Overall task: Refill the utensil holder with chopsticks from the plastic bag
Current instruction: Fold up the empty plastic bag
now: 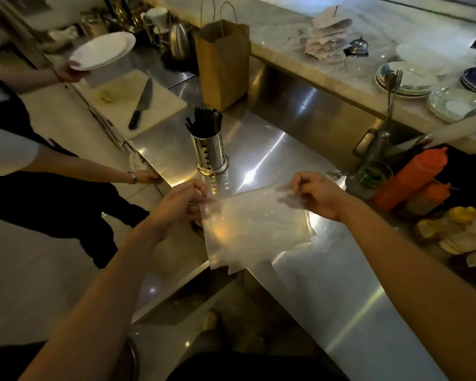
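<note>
Both hands hold a clear plastic bag over the steel counter.

The left hand pinches the bag's left edge and the right hand its top right corner, fingers closed on the plastic; the bag looks empty, though glare blurs it. The metal holder, full of dark chopsticks, stands upright just beyond on the counter.

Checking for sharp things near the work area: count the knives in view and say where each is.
1: a black-handled knife lies on the white cutting board, left of the utensil holder. Others may be hidden in the dim clutter.
</note>
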